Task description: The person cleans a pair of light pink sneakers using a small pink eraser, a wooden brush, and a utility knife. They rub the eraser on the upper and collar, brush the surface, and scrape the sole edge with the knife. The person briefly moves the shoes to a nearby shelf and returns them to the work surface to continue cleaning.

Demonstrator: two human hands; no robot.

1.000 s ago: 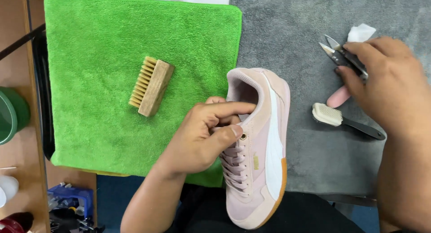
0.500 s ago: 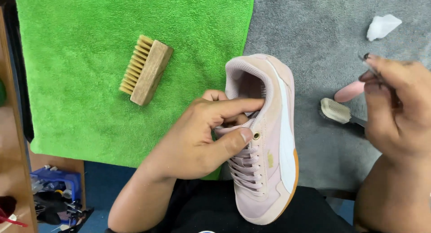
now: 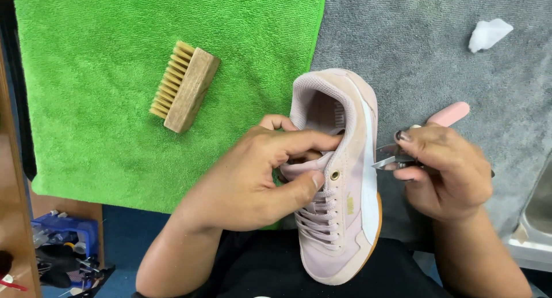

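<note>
Behind the right hand (image 3: 445, 171), snips (image 3: 386, 158) show only blade tips.

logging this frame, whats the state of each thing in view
left hand: grips the shoe's collar and tongue
right hand: holds metal snips
metal snips: tips point at the shoe's side
pink shoe: laced, toe toward the person
wooden brush: on its side on the green towel
pink eraser: on the grey mat
</note>
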